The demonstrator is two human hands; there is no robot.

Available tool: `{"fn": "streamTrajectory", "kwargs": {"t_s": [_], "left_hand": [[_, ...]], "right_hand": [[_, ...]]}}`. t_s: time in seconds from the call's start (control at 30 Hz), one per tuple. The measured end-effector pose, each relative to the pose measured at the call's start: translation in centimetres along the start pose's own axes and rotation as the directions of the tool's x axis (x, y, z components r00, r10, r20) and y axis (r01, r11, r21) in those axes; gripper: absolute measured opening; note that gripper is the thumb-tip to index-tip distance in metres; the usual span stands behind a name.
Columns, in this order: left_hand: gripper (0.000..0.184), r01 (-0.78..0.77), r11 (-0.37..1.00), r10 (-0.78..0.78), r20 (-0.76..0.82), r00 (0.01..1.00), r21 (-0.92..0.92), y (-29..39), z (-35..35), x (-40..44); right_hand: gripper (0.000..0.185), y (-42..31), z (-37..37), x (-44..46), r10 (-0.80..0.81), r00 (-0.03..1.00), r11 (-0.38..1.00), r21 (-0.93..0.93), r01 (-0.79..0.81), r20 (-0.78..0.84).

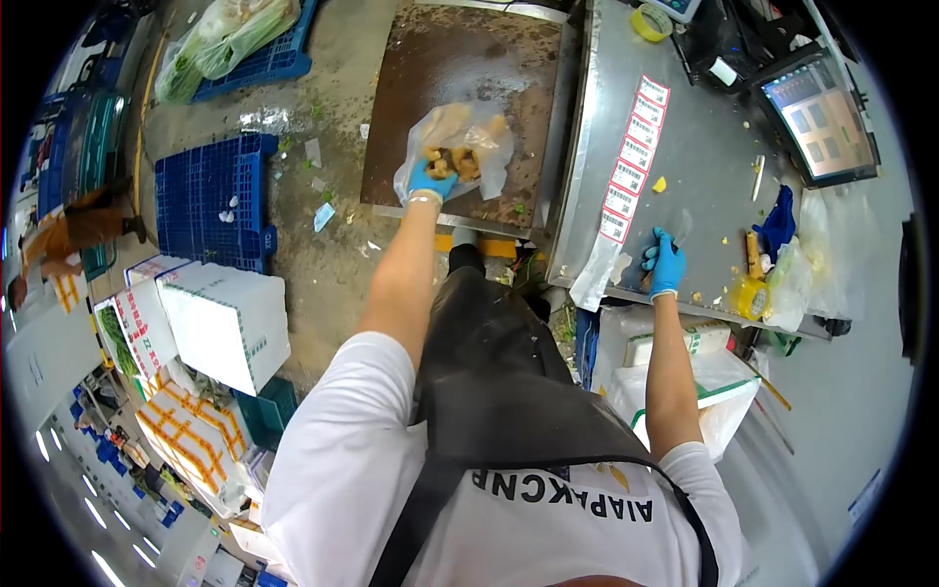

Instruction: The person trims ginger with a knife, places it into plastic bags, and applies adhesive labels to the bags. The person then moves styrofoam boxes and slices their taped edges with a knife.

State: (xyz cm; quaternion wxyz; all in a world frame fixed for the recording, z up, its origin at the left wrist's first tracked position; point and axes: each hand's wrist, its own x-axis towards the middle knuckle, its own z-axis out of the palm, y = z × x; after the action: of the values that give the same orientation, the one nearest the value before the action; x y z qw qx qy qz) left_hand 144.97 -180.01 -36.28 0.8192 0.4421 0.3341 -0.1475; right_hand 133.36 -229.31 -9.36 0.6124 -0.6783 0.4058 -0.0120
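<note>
Plastic bag (486, 125): 12 o'clock, lying on brown platform (460, 54). Steel table (714, 137), 1–3 o'clock, w/ label strip (634, 161) betw. 1 & 2. L hand (433, 180), blue-gloved, approx. 11:30: fingers at bag's near end; grasping or not, can't tell. R hand (666, 264), same glove, approx. 3: fingers bent, near table edge; grip, can't tell. Brownish pcs (465, 163) by L fingers.

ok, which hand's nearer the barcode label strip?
Right. The right hand is beside the barcode label strip; the left hand is farther, at the translucent plastic bag.
</note>
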Motion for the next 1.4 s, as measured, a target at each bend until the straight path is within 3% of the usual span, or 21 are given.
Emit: {"fn": "streamTrajectory", "kwargs": {"t_s": [0.07,0.1,0.13,0.17,0.23,0.27,0.43,0.5,0.57,0.7,0.77,0.83,0.9,1.0,1.03,1.13,1.23,1.3,1.33,1.37,1.4], "left_hand": [[0.045,-0.048,0.952,0.054,-0.011,0.998,0.304,5.2,6.0,-7.4],[0.043,0.085,0.973,-0.073,0.066,0.995,-0.216,4.2,4.3,-5.7],[0.041,0.241,0.713,-0.198,0.142,0.97,-0.659,2.9,2.4,-3.7],[0.034,0.346,0.668,-0.264,0.225,0.938,-0.659,4.1,3.0,-4.4],[0.042,0.082,0.885,0.065,0.296,0.953,-0.458,4.6,3.3,-8.0],[0.045,0.143,0.855,-0.118,0.081,0.99,-0.498,4.6,3.9,-9.2],[0.044,0.408,0.616,-0.366,0.213,0.906,-0.674,6.3,6.3,-13.1],[0.042,0.344,0.725,-0.331,0.136,0.934,-0.597,8.0,11.8,-20.0],[0.038,0.32,0.819,-0.251,0.203,0.946,-0.477,6.9,12.3,-22.2],[0.029,0.155,0.976,-0.136,0.125,0.983,-0.153,5.3,12.3,-28.2],[0.024,0.035,0.999,-0.034,0.06,0.998,-0.014,4.7,10.4,-30.1],[0.021,-0.015,0.999,0.019,-0.098,0.995,0.04,5.0,8.7,-31.1],[0.012,-0.056,0.997,0.066,-0.205,0.976,0.051,6.0,8.8,-32.4],[0.007,-0.165,0.977,0.197,-0.288,0.937,0.133,6.2,7.0,-31.9],[0.011,-0.2,0.967,0.238,-0.284,0.929,0.156,6.3,5.7,-31.2],[0.033,-0.369,0.802,0.56,-0.375,0.739,0.469,5.4,4.2,-28.3],[0.073,-0.085,0.611,0.674,-0.461,0.576,0.787,5.5,3.4,-23.7],[0.087,0.264,0.476,0.536,-0.515,0.669,0.839,10.2,7.9,-26.4],[0.083,0.211,0.399,0.673,-0.441,0.594,0.892,8.2,5.8,-22.6],[0.083,0.227,0.384,0.602,-0.429,0.674,0.895,9.6,6.6,-22.8],[0.079,0.277,0.188,0.753,-0.319,0.575,0.942,8.4,5.8,-20.0]], "right_hand": [[0.027,0.2,-0.1,0.0,0.042,0.999,0.999,0.003,-0.043,0.012],[0.027,0.0,-0.3,0.1,0.047,0.999,0.999,0.011,-0.047,0.003],[0.027,0.7,-0.7,0.7,0.058,0.998,0.997,0.039,-0.06,0.03],[0.027,1.3,-0.9,1.0,0.044,0.999,0.997,0.065,-0.045,0.021],[0.025,0.9,-0.6,0.8,0.078,0.996,0.995,0.059,-0.076,-0.034],[0.025,1.1,-0.7,0.8,0.073,0.997,0.995,0.07,-0.071,-0.029],[0.025,0.6,-0.9,0.1,0.069,0.997,0.99,0.123,-0.071,0.017],[0.025,0.5,-1.4,-0.2,0.09,0.995,0.982,0.165,-0.096,0.043],[0.029,0.1,-1.6,-0.2,0.147,0.984,0.978,0.133,-0.159,0.096],[0.043,-0.4,-4.9,0.5,-0.05,0.997,0.981,-0.184,0.059,0.052],[0.057,-2.3,-8.7,-0.4,-0.235,0.972,0.893,-0.395,0.217,0.004],[0.062,2.2,-12.4,4.2,-0.442,0.895,0.762,-0.554,0.336,-0.065],[0.068,-2.2,-14.7,1.4,-0.268,0.961,0.675,-0.724,0.141,-0.063],[0.061,-2.2,-14.4,1.1,-0.474,0.862,0.532,-0.838,0.118,-0.179],[0.056,-2.7,-12.8,0.5,-0.472,0.874,0.616,-0.753,0.232,-0.116],[0.045,-4.7,-5.3,-2.5,-0.438,0.889,0.797,-0.402,0.452,0.132],[0.04,-8.2,5.5,-8.4,-0.306,0.837,0.89,-0.177,0.421,0.453],[0.056,-8.4,12.0,-10.5,-0.28,0.797,0.859,-0.232,0.457,0.535],[0.066,-8.5,15.5,-11.6,-0.299,0.779,0.818,-0.272,0.506,0.55],[0.087,-6.8,18.4,-11.0,-0.283,0.777,0.817,-0.284,0.502,0.562],[0.1,-7.2,20.9,-11.7,-0.248,0.77,0.797,-0.328,0.507,0.587]]}}
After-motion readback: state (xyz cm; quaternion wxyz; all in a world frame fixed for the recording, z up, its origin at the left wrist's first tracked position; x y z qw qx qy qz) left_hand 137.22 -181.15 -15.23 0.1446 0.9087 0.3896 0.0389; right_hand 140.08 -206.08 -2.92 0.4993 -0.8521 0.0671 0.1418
